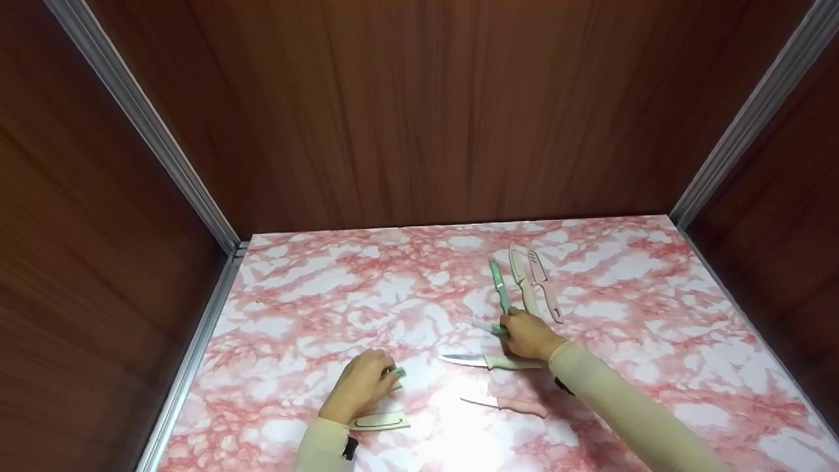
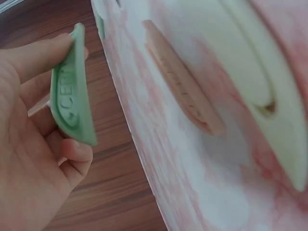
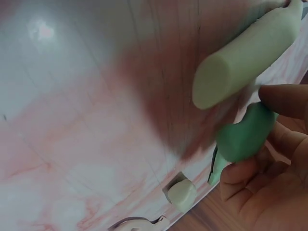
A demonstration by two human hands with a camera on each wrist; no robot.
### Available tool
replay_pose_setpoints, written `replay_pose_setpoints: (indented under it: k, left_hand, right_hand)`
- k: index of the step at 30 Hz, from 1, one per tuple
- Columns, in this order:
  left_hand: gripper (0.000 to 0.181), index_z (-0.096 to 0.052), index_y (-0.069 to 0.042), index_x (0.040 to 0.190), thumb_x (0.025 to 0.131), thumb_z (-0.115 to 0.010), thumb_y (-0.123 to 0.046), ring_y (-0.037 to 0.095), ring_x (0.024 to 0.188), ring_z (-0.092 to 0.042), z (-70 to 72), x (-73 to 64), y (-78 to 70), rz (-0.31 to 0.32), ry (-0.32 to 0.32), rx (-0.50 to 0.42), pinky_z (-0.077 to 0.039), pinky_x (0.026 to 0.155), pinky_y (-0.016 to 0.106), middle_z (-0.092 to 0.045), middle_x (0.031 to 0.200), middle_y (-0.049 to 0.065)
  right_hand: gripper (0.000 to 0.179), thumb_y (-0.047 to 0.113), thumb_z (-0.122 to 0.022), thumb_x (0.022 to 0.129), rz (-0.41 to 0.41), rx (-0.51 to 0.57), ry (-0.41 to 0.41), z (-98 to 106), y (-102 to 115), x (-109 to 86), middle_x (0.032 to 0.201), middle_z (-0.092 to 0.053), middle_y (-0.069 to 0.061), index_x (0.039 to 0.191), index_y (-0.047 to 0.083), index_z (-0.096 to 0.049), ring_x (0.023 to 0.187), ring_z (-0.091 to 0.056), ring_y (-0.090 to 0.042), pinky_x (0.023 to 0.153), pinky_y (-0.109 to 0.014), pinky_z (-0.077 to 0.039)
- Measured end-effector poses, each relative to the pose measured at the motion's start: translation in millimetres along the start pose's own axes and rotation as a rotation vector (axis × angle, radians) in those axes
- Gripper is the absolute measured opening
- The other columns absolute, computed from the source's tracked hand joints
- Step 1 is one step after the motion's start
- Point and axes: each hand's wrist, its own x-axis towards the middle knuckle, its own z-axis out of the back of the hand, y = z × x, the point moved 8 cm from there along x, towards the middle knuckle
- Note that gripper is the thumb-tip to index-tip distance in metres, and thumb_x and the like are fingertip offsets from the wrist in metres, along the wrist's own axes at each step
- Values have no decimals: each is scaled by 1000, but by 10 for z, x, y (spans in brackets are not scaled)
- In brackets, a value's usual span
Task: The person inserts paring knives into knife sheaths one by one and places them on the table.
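Observation:
My left hand [image 1: 364,380] pinches a green blade cover [image 2: 74,91] with raised lettering, held up above the table between thumb and fingers. Beneath it lie a pink blade cover [image 2: 180,82] and a larger cream blade cover [image 1: 380,421]. My right hand [image 1: 529,334] grips a small knife by its green handle [image 3: 248,132], its pale blade [image 1: 482,324] pointing left. Just in front of that hand is a cream-handled knife [image 1: 512,362] with a bare blade, its handle end partly behind the wrist. Nearer me lies a pink-handled knife [image 1: 521,407], also bare-bladed.
Beyond my right hand, a green knife [image 1: 498,282], a cream knife [image 1: 526,288] and a pink knife [image 1: 550,298] lie side by side, handles toward me. The pink-and-white marbled table [image 1: 314,288] is bounded by brown wood-grain panels [image 1: 419,118] and metal frame posts [image 1: 164,144].

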Motion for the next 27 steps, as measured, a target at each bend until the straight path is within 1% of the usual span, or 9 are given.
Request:
replay_pose_setpoints:
  k: [2,6,8,11,14,18,21,24,27]
  left_hand:
    - [17,-65,-12,88,94,-60,-28,9,71,-44,15,23,-1,18,-8,-7,-42,66,27,-50,79,-8]
    - [20,-58,-15,92,99,-49,-31,11,76,-46,23,69,-10,58,12,-67,-44,70,30,-48,85,-8]
    - [20,-54,-15,92,101,-46,-30,10,72,-45,19,96,-27,64,26,-119,-43,67,28,-47,82,-8]
    - [20,-50,-15,91,102,-42,-29,8,64,-42,2,142,-56,65,41,-202,-39,60,24,-43,75,-8]
    - [19,-47,-14,89,103,-41,-26,6,60,-37,-4,190,-98,42,27,-252,-35,55,22,-39,70,-7]
    - [17,-47,-14,90,102,-42,-23,5,57,-35,10,243,-170,1,0,-252,-33,54,22,-37,68,-8]
    - [16,-50,-14,92,102,-43,-24,5,56,-35,11,269,-214,-11,-3,-254,-33,54,22,-37,67,-9]
    - [17,-52,-15,95,102,-42,-26,5,54,-34,9,287,-247,-6,4,-265,-32,53,22,-37,66,-8]
    - [17,-52,-16,97,102,-42,-28,5,53,-33,1,297,-265,12,15,-276,-31,52,22,-36,65,-8]
  right_hand:
    - [11,6,-68,80,-4,19,-12,27,6,-5,74,-50,-4,78,4,-57,68,-57,-27,62,-44,-48]
    - [12,8,-66,83,-10,29,-36,97,24,-4,70,-53,-2,78,7,-55,67,-55,-27,60,-43,-45]
    - [10,8,-64,83,-6,33,-48,134,40,1,70,-55,-1,80,8,-54,67,-55,-26,59,-42,-44]
    - [7,7,-62,85,1,55,-67,194,78,7,72,-56,-1,85,8,-55,68,-57,-24,60,-41,-46]
    - [6,8,-60,88,-8,100,-67,243,111,5,74,-54,0,89,7,-55,67,-55,-19,60,-39,-45]
    - [4,11,-57,90,-29,143,-53,291,153,-10,73,-50,4,90,9,-53,64,-48,-14,58,-36,-42]
    - [4,13,-56,91,-19,149,-57,329,202,-21,69,-48,7,90,11,-53,61,-47,-12,56,-33,-40]
    - [4,15,-55,90,11,150,-73,368,263,-26,64,-45,10,89,12,-53,58,-46,-10,54,-31,-39]
    - [1,14,-55,87,40,145,-88,406,331,-35,62,-43,12,87,14,-54,56,-44,-9,52,-29,-38]
